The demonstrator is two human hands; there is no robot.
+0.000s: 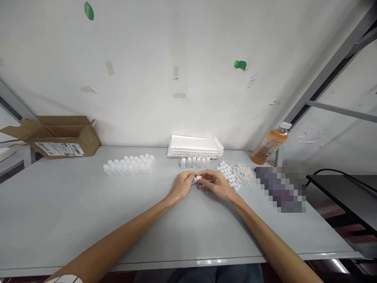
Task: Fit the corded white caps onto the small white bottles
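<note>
My left hand (182, 184) and my right hand (213, 184) meet at the middle of the grey table (88, 212), fingers pinched together on one small white bottle (196, 179) held between them. Just behind the hands stands a short row of small white bottles (194, 162). To the right of my right hand lies a pile of small white caps (228, 173) beside a heap of thin white loops (244, 173).
A larger group of white bottles (129, 164) stands at the left middle. A stack of white sheets (194, 146) lies against the wall. An open cardboard box (55, 135) is at far left, an orange drink bottle (269, 144) at right, next to a pixelated object (279, 188).
</note>
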